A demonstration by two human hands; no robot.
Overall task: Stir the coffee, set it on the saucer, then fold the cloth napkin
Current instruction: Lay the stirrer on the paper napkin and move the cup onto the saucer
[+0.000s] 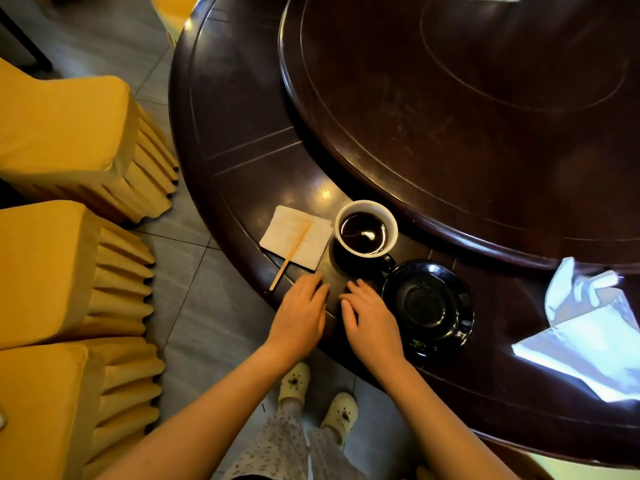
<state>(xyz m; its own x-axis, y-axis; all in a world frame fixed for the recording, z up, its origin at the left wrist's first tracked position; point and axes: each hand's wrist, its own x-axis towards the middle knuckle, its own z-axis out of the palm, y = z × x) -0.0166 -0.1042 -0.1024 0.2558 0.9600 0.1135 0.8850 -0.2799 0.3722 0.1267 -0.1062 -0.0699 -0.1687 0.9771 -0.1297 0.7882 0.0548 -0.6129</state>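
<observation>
both hands flat on the dark table (242,109) edge, fingers straight, holding nothing: left hand (300,315), right hand (372,322). coffee cup (366,228) on bare table, touching the empty saucer (429,304). stir stick (290,257) across paper napkin (296,237). cloth napkin (588,327) crumpled far right.

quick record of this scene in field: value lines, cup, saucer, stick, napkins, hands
cup: holds coffee, stands on the table beside the saucer, not on it
saucer: empty, right of cup
stir stick: lying across paper napkin, left of cup
cloth napkin: rumpled, far right
left hand: flat, fingers on table edge
right hand: same, holds nothing
</observation>
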